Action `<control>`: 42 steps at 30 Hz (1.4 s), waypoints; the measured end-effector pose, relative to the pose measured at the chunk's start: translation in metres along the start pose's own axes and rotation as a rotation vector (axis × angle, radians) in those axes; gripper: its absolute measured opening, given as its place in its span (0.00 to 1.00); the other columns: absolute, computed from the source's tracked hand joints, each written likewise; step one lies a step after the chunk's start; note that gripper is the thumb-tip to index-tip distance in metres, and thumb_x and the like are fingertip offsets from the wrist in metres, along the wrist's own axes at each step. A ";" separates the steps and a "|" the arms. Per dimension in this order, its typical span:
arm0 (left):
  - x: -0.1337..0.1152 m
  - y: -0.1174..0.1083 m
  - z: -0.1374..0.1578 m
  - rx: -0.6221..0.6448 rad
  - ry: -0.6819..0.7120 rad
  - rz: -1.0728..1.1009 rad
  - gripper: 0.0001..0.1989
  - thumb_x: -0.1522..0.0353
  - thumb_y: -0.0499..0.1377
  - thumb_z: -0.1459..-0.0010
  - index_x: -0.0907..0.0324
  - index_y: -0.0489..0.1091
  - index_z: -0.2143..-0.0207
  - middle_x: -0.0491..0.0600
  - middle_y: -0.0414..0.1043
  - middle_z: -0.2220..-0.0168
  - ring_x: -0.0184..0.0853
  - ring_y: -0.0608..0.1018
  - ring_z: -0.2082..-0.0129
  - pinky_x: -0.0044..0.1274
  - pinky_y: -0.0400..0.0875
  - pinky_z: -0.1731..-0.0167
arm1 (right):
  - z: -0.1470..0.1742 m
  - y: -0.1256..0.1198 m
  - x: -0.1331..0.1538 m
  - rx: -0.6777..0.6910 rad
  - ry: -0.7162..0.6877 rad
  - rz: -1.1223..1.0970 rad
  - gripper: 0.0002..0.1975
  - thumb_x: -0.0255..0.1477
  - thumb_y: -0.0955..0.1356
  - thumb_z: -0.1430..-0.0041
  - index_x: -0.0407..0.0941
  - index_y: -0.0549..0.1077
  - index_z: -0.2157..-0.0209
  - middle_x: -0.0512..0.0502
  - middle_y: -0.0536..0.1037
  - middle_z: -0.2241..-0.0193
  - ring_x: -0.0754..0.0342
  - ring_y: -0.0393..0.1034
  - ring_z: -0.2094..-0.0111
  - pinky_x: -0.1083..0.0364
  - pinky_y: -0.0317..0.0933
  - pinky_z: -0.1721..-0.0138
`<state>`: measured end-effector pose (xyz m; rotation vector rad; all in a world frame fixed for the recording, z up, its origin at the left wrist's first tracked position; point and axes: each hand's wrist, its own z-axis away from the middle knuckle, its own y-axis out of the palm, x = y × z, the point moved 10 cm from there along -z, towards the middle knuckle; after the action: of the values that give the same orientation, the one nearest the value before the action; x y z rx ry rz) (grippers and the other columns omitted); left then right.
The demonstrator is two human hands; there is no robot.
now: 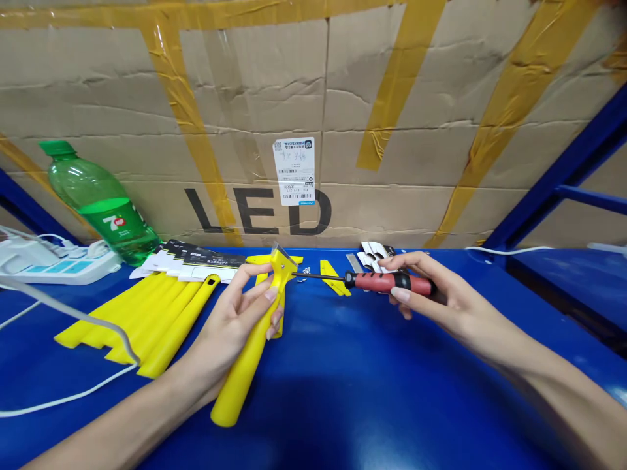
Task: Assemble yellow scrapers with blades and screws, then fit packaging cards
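Note:
My left hand (252, 303) is closed around the upper part of a yellow scraper (240, 378), whose handle slants down toward me. A thin blade shows at the scraper's top end. In my right hand (431, 287) is a screwdriver (377, 282) with a red and black handle, held level by the fingertips. Its shaft reaches left, and the tip meets the scraper head at a small screw. Behind the scraper lie small screws (304, 274) and another yellow part (333, 277), partly behind the shaft.
Several yellow handles (161, 320) lie side by side at left, near black-and-white packets (196, 261). A green bottle (102, 202) leans beside a white power strip (59, 261) with cables. White pieces (375, 254) lie behind the screwdriver. A cardboard box (264, 98) backs the blue table (392, 391).

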<state>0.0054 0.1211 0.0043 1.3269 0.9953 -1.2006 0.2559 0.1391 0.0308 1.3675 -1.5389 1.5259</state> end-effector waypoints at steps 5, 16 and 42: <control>0.003 0.002 0.002 0.003 -0.020 -0.002 0.17 0.61 0.64 0.39 0.51 0.61 0.53 0.39 0.67 0.76 0.26 0.67 0.79 0.19 0.63 0.75 | -0.001 -0.010 -0.012 -0.130 0.094 0.038 0.20 0.50 0.63 0.34 0.46 0.69 0.58 0.56 0.66 0.83 0.60 0.56 0.86 0.59 0.50 0.85; -0.004 0.001 0.002 -0.004 0.011 -0.007 0.16 0.62 0.64 0.39 0.52 0.61 0.53 0.39 0.68 0.77 0.26 0.67 0.79 0.19 0.63 0.74 | -0.001 -0.005 -0.006 -0.096 0.025 0.011 0.17 0.46 0.65 0.34 0.47 0.68 0.56 0.53 0.72 0.77 0.60 0.61 0.83 0.59 0.56 0.81; -0.001 0.000 0.002 0.007 -0.024 0.014 0.17 0.63 0.64 0.39 0.52 0.60 0.53 0.39 0.68 0.78 0.26 0.66 0.79 0.20 0.62 0.74 | 0.005 0.001 0.015 -0.089 -0.130 0.237 0.14 0.40 0.72 0.40 0.48 0.76 0.57 0.44 0.79 0.65 0.52 0.72 0.69 0.54 0.67 0.69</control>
<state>0.0049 0.1194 0.0051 1.3200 0.9641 -1.2084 0.2516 0.1300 0.0432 1.2928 -1.8835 1.5085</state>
